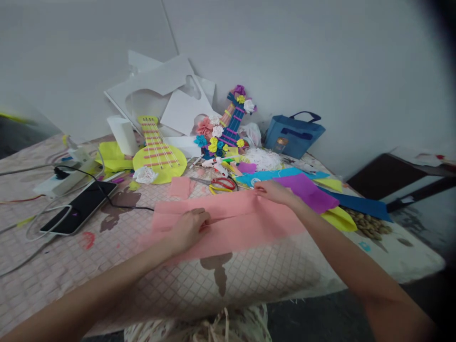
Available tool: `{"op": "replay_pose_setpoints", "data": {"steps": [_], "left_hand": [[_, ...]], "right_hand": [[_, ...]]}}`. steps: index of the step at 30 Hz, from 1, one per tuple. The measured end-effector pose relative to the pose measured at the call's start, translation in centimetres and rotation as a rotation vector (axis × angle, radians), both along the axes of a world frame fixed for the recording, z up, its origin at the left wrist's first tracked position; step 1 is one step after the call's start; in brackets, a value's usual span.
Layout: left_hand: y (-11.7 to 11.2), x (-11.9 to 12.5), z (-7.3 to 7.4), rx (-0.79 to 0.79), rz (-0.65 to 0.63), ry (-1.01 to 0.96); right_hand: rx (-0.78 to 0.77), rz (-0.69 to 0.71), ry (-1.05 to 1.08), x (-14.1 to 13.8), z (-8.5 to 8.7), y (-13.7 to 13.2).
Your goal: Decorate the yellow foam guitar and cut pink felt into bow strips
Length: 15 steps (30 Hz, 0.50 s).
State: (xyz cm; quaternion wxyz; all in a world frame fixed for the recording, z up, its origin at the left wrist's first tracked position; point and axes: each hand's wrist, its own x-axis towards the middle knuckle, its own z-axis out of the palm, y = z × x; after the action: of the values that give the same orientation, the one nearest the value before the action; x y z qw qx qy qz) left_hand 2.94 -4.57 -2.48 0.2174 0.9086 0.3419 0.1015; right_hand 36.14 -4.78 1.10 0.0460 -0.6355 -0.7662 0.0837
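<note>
A wide sheet of pink crepe paper (245,232) lies across the table in front of me, its far part folded over in a long strip. My left hand (190,229) rests on the left part of this sheet, fingers bent and closed at the fold's edge. At the far right edge, my right hand (273,192) pinches the paper between thumb and fingers. Just beyond the sheet are red-and-yellow-handled scissors (223,184) and a small pink paper piece (180,187). A white glue gun (215,164) lies behind the scissors.
A yellow guitar-shaped craft (159,159) and a flower-covered one (233,123) stand at the back. Left are a tablet (80,209), a power strip (66,178) and cables. Purple paper (308,190), peanuts (370,225) and a blue bag (294,135) are right.
</note>
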Motion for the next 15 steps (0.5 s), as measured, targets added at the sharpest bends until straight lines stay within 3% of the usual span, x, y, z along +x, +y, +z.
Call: {"op": "replay_pose_setpoints", "data": {"steps": [6, 12, 15], "left_hand": [[0.8, -1.0, 1.0, -0.234, -0.011, -0.095], [3.0, -1.5, 0.5, -0.501, -0.048, -0.213], [4.1, -1.8, 0.2, -0.573, -0.01, -0.237]], "right_hand": [[-0.015, -0.265, 0.012, 8.8, 4.0, 2.0], [0.185, -0.733, 0.096, 16.0, 5.3, 3.5], [0.317, -0.734, 0.219, 17.4, 5.7, 4.1]]}}
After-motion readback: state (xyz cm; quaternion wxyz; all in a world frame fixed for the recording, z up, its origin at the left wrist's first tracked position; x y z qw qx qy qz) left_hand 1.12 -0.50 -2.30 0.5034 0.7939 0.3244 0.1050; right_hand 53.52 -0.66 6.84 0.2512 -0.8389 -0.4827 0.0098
